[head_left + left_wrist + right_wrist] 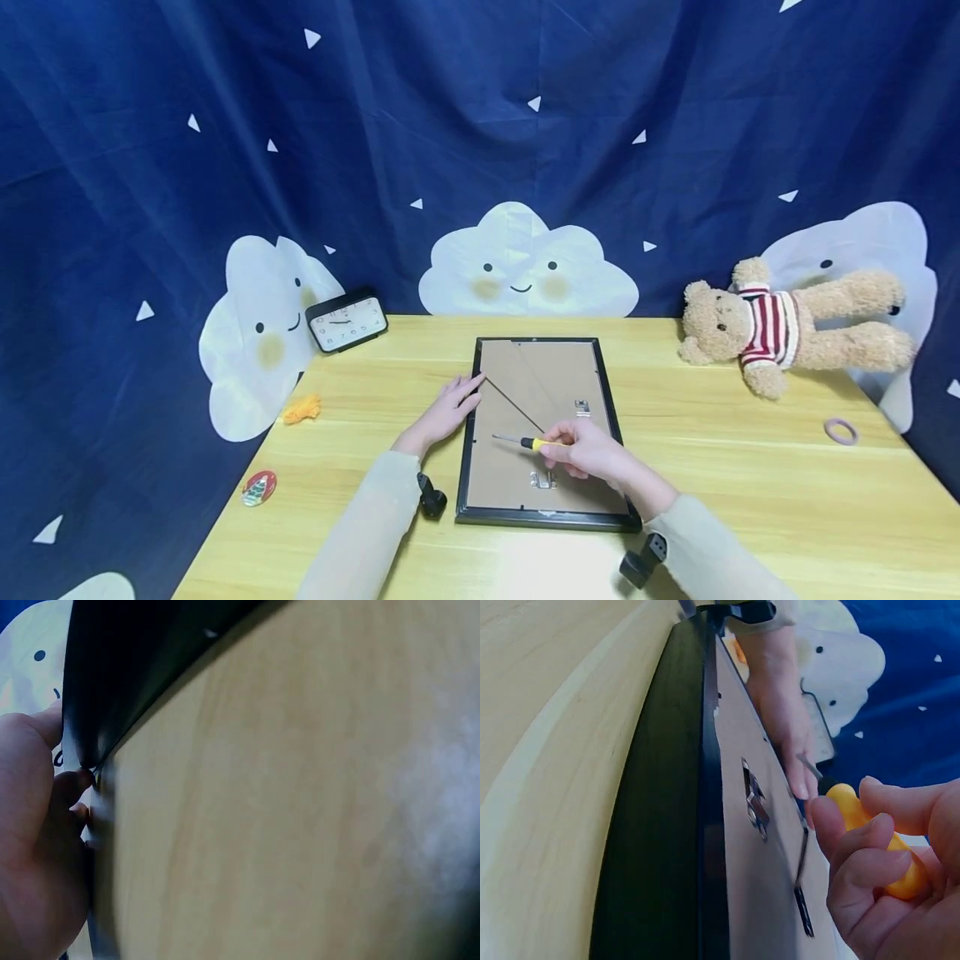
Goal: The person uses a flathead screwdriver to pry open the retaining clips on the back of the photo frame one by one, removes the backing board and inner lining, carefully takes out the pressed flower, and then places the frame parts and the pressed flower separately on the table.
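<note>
A black picture frame (469, 467) lies back side up on the table, its brown backing board (510, 483) showing. My left hand (447, 408) rests on the frame's left edge with fingers stretched out. In my right hand (588, 450) I grip a screwdriver with a yellow and black handle (843, 802); its metal shaft (507, 438) points left above the board. The tip appears apart from the metal hanger (543, 480) near the frame's lower end. Another metal fitting (582, 407) sits farther up, on the right. A dark diagonal line runs across the board between my hands.
A black-cased clock (347, 322) stands at the back left. Orange yarn (302, 409) and a round Christmas-tree badge (259, 488) lie on the left. At the right are a teddy bear (780, 329) and a purple ring (841, 432). A blue curtain (480, 108) hangs behind the table.
</note>
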Motion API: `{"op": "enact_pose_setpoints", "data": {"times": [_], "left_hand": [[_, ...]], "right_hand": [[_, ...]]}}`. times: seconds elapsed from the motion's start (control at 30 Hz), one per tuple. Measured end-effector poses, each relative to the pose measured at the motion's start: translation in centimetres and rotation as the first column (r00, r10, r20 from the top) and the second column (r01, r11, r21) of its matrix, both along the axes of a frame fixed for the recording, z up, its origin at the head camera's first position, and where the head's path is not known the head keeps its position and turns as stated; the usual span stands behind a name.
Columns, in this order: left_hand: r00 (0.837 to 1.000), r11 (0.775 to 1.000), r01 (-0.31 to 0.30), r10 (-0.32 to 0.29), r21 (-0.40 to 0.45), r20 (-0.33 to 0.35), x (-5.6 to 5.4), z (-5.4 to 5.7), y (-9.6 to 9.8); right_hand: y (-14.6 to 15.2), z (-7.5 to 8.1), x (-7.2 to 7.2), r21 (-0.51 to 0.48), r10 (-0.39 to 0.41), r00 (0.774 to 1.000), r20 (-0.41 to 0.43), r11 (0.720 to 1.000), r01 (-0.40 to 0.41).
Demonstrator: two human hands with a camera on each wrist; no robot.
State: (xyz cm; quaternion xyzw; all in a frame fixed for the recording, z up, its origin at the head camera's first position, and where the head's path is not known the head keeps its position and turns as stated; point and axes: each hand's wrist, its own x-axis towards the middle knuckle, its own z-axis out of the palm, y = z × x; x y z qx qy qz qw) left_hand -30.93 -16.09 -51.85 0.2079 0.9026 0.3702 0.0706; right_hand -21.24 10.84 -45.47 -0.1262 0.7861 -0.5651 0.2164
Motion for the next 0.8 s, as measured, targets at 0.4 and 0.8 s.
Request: {"op": "enact_pose_setpoints", "data": {"times": [0.4,0.8], "left_hand": [[0.999,0.999,0.019,-0.020,-0.042,-0.027,0.0,-0.3,0.2],[1.000,0.999,0.016,-0.017,-0.039,-0.013,0.3,-0.1,0.1]], "right_hand": [[-2.0,0.0,-1.6,0.032,-0.109,0.991,0.082,0.994,0.106],[-1.7,-0.8,-2.3,-0.030,-0.082,0.992,0.092,0.996,0.086]]}}
